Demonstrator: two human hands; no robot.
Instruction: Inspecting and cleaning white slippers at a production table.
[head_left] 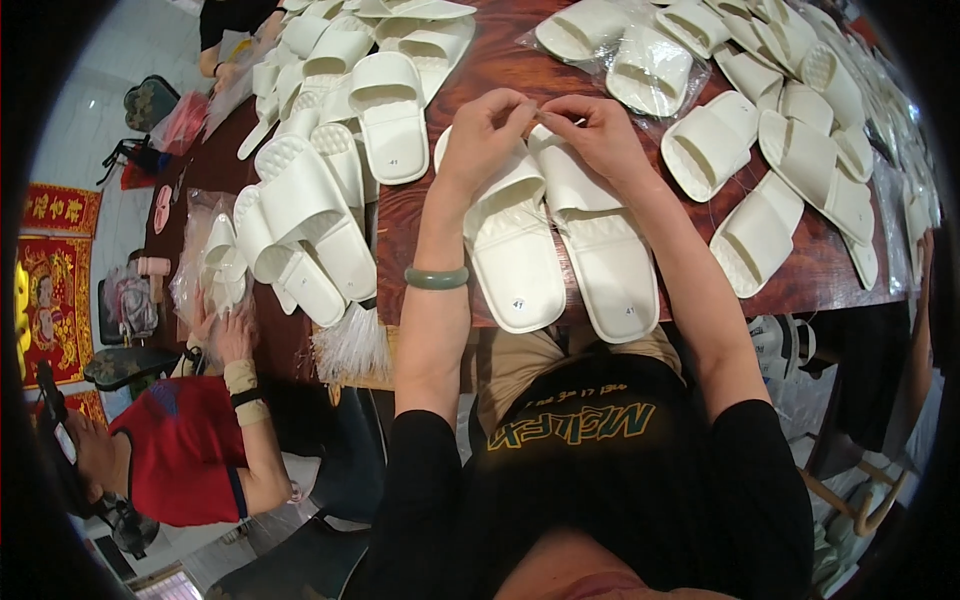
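A pair of off-white slide slippers lies side by side at the table edge in front of me, the left slipper [512,255] and the right slipper [607,262] with heels toward me. Above their toe ends my left hand [488,138] and my right hand [592,135] meet, thumbs and fingertips pinched together. What they pinch, if anything, is too small to make out. My hands and wrists partly cover the toe ends. A green bangle [436,279] circles my left wrist.
More slippers pile up at left [300,215] and right [800,145], with one slipper in clear plastic [650,70] at the back. A bundle of clear strands [352,345] hangs at the table's edge. On the left a co-worker in red [185,450] handles a bagged slipper [224,262].
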